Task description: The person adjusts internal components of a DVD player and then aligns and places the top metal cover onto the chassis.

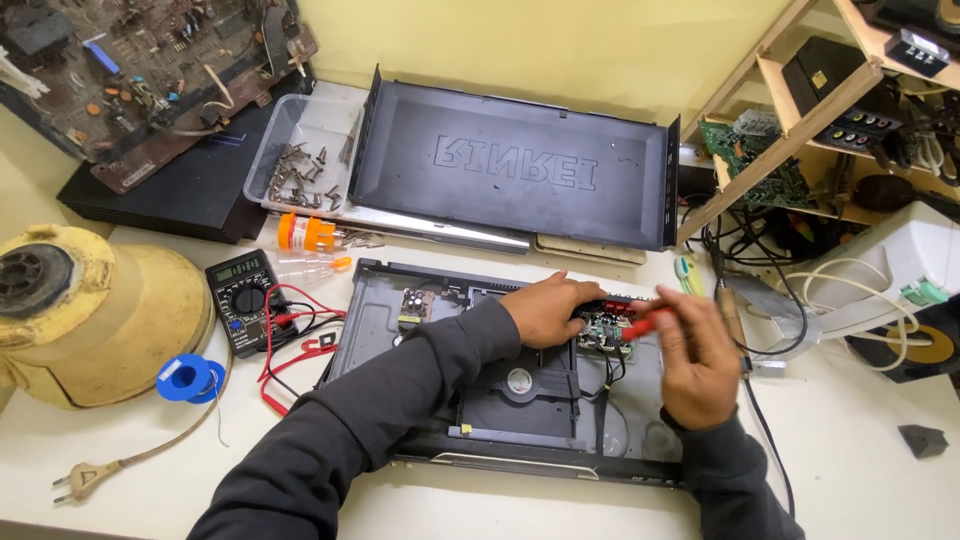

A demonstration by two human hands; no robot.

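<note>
Head view: left hand (pixel 548 308) hides the circuit board (pixel 607 333); right hand (pixel 697 362) (blurred) pinches a red probe (pixel 643 325).

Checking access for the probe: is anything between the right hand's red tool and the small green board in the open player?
Nothing visible. The right hand has the red tool tip at the green board; the left hand rests beside the board, not across it.

Yellow wall (pixel 560 45), wooden shelf (pixel 800 125), white table (pixel 860 450)

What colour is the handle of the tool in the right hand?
Red. The tool in the right hand has a red handle, seen in the head view, over the green circuit board.
</note>
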